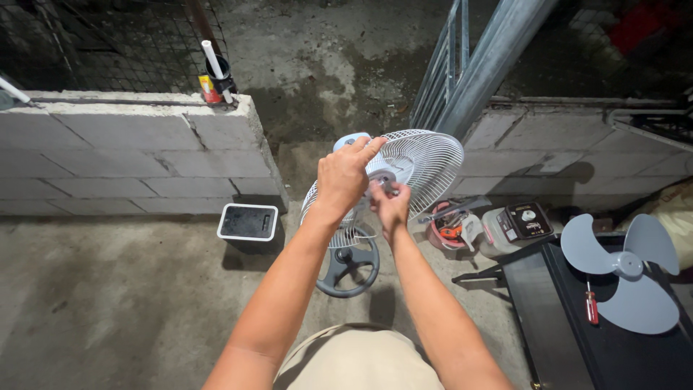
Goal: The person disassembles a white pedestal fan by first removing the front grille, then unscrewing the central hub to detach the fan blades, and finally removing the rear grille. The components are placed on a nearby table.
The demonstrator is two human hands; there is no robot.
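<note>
Fan hub (382, 179) at centre of white wire guard (426, 162), fan upright on floor before block wall (130, 155). Right hand (390, 204) nearer, fingers pinched on hub from below. Left hand (345, 177) clasps motor housing (349, 139) from above. Detached grey blade (622, 271) well apart on black surface (556, 318), red screwdriver (591, 303) beside it.

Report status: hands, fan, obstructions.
Left hand grips fan motor head; right hand at grille hub. Blade off, on black table. Nothing obstructing.
</note>
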